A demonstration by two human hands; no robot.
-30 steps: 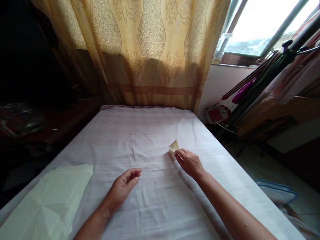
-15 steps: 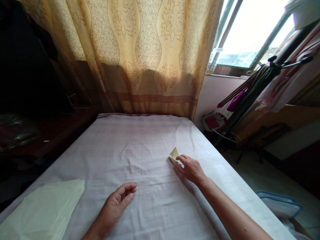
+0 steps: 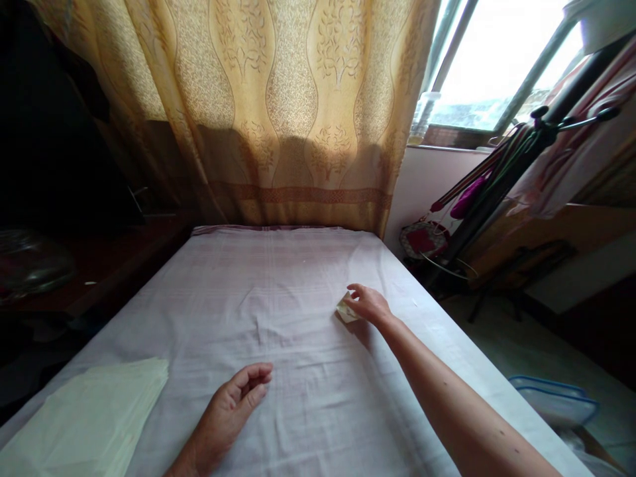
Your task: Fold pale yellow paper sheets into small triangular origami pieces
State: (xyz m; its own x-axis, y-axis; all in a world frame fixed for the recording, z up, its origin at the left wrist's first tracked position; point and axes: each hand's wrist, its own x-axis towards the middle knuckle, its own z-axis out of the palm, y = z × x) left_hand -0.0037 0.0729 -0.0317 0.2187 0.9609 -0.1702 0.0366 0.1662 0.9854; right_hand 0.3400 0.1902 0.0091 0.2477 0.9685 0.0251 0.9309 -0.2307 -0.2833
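Nearest, lower L: a loosely squared stack of flat, pale greenish-cream paper sheets (image 3: 89, 414) w/ uneven edges; top sheet looks unfolded, exact qty. can't be told. Just R of it, apart from the stack, is the bare L hand (image 3: 238, 397), fingers loosely curled, narrow gap b/w thumb & fingers, nothing in it. A bit farther, R of centre, is the small, pointed, folded cream paper piece (image 3: 345, 315), on or just above the pale lilac checked cloth (image 3: 298, 265); can't tell which. The bare R hand (image 3: 370, 305) is right at it, fingers slightly parted; can't tell if they grip it.

Progress, my read: 1 pc. has its folds in, prob. done or close, tho detail's too small to confirm. It's the only folded pc. in view; the stack looks like the bulk of what's left. Farthest: the gold, tree-patterned fabric curtain (image 3: 293, 86).
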